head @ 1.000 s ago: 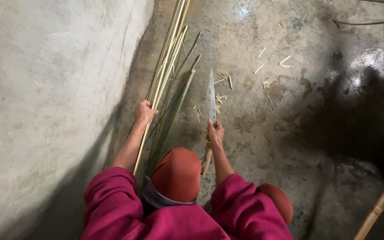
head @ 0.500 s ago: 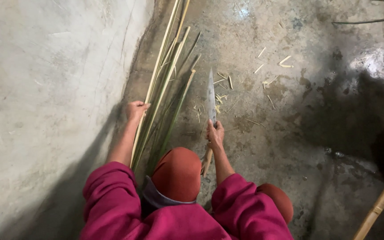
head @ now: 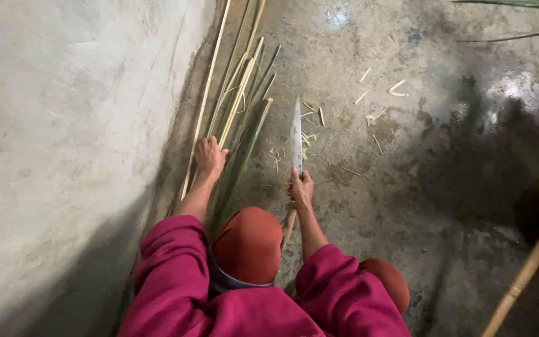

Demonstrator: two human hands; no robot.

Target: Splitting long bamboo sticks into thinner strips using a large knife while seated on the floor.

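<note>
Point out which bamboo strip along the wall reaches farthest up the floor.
The pale thin strip nearest the wall, left of the left hand; it runs out of the top of the picture, while the greener strips beside it end lower.

The knife [head: 295, 134] is showing a bright, smooth metal blade and a pale wooden handle. The bamboo strips [head: 238, 106] are looking matt and fibrous (green on some faces, straw-yellow on others). The concrete floor [head: 419, 187] is gleaming wetly toward two o'clock; the wall [head: 63, 137] is looking rough, chalky.
</note>
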